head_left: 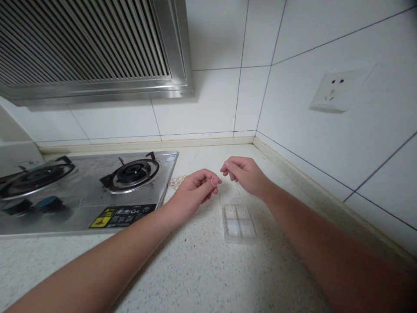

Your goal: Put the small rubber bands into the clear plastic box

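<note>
Between thumb and fingertips, my left hand (198,184) pinches a small pale pink hair tie (214,181), held up above the counter. My right hand (244,171) is a short way to the right, its thumb and fingers closed together; whatever they may hold is too small to make out. Below both hands lies a clear plastic compartment box (239,224), its lid (230,193) folded back behind it. Several small coloured hair ties (176,182) lie in a loose pile left of my left hand, which partly hides them.
A steel gas hob (87,187) with two burners takes up the left of the speckled counter (195,274). Above it hangs a range hood (176,84). The tiled wall at the right carries a socket (335,91).
</note>
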Demonstrator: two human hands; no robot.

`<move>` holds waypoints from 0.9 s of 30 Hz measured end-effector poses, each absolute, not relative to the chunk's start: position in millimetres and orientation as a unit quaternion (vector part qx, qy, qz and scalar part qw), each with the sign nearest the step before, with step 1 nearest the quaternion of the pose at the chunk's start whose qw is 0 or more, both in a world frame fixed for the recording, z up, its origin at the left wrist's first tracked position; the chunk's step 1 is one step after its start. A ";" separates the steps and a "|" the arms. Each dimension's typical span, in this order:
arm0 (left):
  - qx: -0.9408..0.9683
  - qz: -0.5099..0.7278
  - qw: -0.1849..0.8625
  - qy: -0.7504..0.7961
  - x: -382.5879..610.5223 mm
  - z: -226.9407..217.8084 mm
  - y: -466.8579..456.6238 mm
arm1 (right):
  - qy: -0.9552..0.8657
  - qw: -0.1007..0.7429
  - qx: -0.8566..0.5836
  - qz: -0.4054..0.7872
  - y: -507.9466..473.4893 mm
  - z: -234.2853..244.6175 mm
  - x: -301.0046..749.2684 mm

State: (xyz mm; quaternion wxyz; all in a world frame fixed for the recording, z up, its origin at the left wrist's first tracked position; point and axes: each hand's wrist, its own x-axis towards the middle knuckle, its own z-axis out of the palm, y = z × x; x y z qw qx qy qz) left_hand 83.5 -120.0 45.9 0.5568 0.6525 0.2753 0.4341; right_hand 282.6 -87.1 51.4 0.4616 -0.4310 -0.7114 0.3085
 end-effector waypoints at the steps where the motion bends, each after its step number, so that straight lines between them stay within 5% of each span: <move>1: 0.653 0.435 0.556 0.274 83.7 45.7 -119.8 | -0.714 0.459 -0.430 0.308 -87.4 51.6 282.4; 14: 0.672 0.440 0.523 0.285 81.9 44.8 -117.3 | -0.719 0.450 -0.429 0.312 -87.3 52.5 284.5; 27: 0.673 0.462 0.489 0.308 81.6 44.1 -114.0 | -0.729 0.372 -0.364 0.444 -93.9 61.0 288.7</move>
